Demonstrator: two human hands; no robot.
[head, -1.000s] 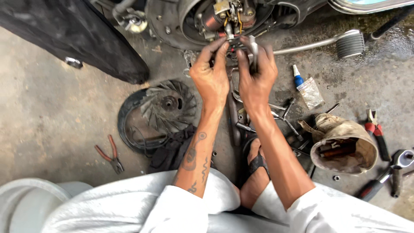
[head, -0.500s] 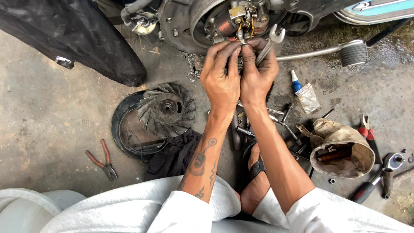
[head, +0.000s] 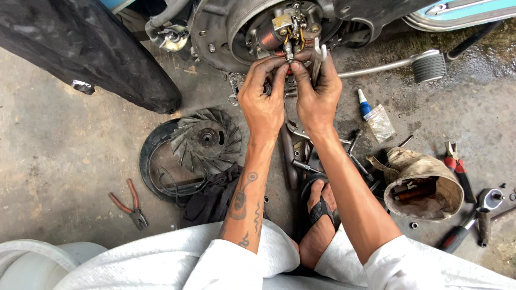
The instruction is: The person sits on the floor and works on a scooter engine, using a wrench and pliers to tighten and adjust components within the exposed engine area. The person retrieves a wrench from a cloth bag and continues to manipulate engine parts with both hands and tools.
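Observation:
Both my hands are up against the open engine side of a scooter [head: 215, 32], at the stator plate with its copper coil [head: 279, 32]. My left hand [head: 263, 102] pinches a small part just below the coil; the fingertips hide it. My right hand [head: 318, 96] touches the same spot with thumb and forefinger and keeps a steel spanner [head: 319, 58] clamped upright in its other fingers. My sandalled foot [head: 318, 215] rests on the floor between my forearms.
A finned flywheel fan [head: 204, 140] lies in a black round cover [head: 153, 161] at the left, beside red-handled pliers [head: 129, 207]. The kick-start lever [head: 424, 64], a blue-capped tube [head: 365, 104], a rag bag of tools [head: 424, 185], loose tools and a black tyre [head: 91, 59] surround me.
The view has tipped, and more of the engine now shows. Both hands stay at the stator; the spanner in my right hand has swung slightly back to the left.

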